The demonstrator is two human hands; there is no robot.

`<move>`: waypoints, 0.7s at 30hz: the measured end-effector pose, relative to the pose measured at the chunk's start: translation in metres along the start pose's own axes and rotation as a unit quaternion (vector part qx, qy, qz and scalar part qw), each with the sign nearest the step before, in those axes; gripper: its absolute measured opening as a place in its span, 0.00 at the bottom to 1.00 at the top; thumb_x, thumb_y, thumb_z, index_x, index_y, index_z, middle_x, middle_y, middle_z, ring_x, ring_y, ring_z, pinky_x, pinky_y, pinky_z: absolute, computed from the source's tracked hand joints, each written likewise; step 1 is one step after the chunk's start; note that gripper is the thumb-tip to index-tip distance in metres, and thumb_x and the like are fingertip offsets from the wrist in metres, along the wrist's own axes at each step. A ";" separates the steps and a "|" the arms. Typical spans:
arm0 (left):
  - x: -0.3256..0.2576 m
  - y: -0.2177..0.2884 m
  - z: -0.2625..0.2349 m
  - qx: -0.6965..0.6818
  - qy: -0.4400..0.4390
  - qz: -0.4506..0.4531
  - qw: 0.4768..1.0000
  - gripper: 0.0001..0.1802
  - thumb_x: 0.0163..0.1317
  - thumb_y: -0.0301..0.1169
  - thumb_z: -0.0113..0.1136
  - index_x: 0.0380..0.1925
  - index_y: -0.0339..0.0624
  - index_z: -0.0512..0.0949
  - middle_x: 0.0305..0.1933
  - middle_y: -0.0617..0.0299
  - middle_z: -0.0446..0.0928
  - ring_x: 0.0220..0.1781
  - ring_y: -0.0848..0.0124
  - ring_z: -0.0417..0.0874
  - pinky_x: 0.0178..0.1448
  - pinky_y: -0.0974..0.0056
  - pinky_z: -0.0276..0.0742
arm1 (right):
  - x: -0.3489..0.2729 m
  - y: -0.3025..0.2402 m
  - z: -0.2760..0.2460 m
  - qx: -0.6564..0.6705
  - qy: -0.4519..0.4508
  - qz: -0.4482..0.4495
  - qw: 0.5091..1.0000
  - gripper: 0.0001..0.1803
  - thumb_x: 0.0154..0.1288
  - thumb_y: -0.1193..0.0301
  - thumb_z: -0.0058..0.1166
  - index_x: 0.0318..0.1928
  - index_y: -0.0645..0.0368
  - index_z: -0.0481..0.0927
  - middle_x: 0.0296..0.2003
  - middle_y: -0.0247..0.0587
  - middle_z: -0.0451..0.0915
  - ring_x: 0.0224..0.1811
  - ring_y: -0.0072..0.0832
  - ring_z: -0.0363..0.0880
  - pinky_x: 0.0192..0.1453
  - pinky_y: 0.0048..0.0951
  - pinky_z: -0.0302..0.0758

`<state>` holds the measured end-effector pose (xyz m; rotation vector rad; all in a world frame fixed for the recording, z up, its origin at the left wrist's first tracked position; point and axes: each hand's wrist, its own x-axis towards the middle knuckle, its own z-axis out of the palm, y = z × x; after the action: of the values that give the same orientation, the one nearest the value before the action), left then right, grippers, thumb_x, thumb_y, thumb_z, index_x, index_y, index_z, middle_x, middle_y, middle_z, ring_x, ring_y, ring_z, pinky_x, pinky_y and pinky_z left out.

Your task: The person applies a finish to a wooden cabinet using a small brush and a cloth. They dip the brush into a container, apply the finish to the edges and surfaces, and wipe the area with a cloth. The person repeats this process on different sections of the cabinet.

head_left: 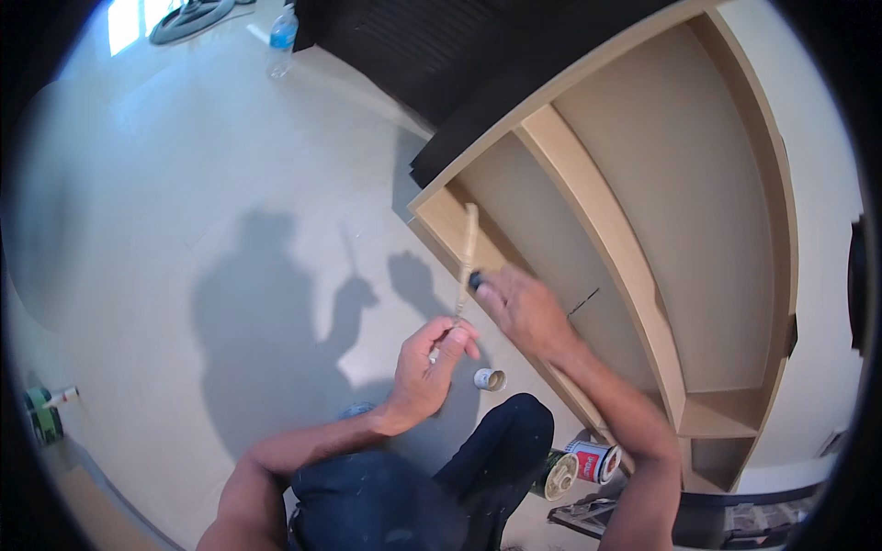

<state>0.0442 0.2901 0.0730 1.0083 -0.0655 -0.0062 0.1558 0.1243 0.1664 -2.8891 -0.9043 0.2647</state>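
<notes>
I see pale smooth floor (138, 230), soft shadows across it. Shelf unit (584, 179), light plain board, on floor's right side; dark ribbed panel (413, 55) against its upper-left edge. Clear plastic bottle (281, 44) near floor's top edge. Tan strip (469, 241), slim, uneven, in air by unit's left corner. Left hand (425, 372) grip: clamped on strip's lower end. Right hand (530, 314) grip: closed on small black piece (475, 280) beside strip; blurred, can't tell if touching. Small round white pot (490, 378), open, near unit's lower-left edge.
</notes>
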 end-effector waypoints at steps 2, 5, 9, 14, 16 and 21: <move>0.004 -0.020 0.004 0.045 0.025 0.026 0.998 0.14 0.83 0.35 0.51 0.48 0.37 0.81 0.48 0.61 0.81 0.48 0.79 0.79 0.54 0.70 0.73 | -0.028 -0.007 0.017 0.218 -0.043 0.093 0.971 0.15 0.76 0.65 0.56 0.54 0.60 0.84 0.48 0.45 0.82 0.50 0.45 0.84 0.54 0.43 0.79; 0.009 -0.035 0.000 0.047 0.019 0.044 0.998 0.13 0.83 0.35 0.49 0.49 0.39 0.81 0.62 0.56 0.78 0.61 0.73 0.75 0.66 0.64 0.69 | -0.060 -0.020 0.050 0.382 0.052 0.073 0.920 0.15 0.73 0.68 0.63 0.54 0.63 0.84 0.48 0.44 0.83 0.55 0.39 0.82 0.61 0.36 0.76; 0.009 -0.039 0.007 -0.038 -0.095 -0.029 0.994 0.14 0.83 0.35 0.48 0.47 0.37 0.80 0.68 0.51 0.74 0.70 0.66 0.73 0.74 0.58 0.66 | -0.082 -0.014 0.070 0.416 0.166 0.104 0.888 0.11 0.67 0.73 0.70 0.47 0.65 0.87 0.47 0.42 0.85 0.54 0.29 0.82 0.60 0.30 0.76; 0.011 -0.045 0.024 -0.004 -0.212 -0.092 0.973 0.15 0.83 0.36 0.50 0.48 0.38 0.81 0.70 0.52 0.74 0.68 0.67 0.74 0.73 0.58 0.67 | -0.119 -0.002 0.042 0.481 0.166 0.239 0.827 0.10 0.64 0.72 0.74 0.41 0.63 0.88 0.33 0.37 0.87 0.40 0.20 0.83 0.51 0.27 0.78; 0.012 -0.048 0.034 0.024 -0.237 -0.083 0.968 0.14 0.81 0.34 0.54 0.44 0.36 0.83 0.64 0.54 0.78 0.67 0.68 0.74 0.71 0.59 0.68 | -0.143 0.003 0.031 0.445 0.161 0.286 0.833 0.11 0.62 0.71 0.75 0.40 0.63 0.87 0.31 0.37 0.86 0.40 0.20 0.82 0.50 0.27 0.77; 0.001 -0.069 0.064 0.056 -0.242 -0.227 0.942 0.13 0.78 0.32 0.58 0.42 0.33 0.85 0.54 0.58 0.82 0.55 0.72 0.80 0.61 0.66 0.74 | -0.201 0.029 0.038 0.406 0.204 0.236 0.859 0.16 0.76 0.59 0.62 0.49 0.59 0.88 0.39 0.36 0.86 0.40 0.26 0.81 0.47 0.33 0.77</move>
<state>0.0433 0.1996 0.0488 1.0998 -0.2835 -0.6828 0.0022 -0.0134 0.1524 -2.1632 0.0371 0.0332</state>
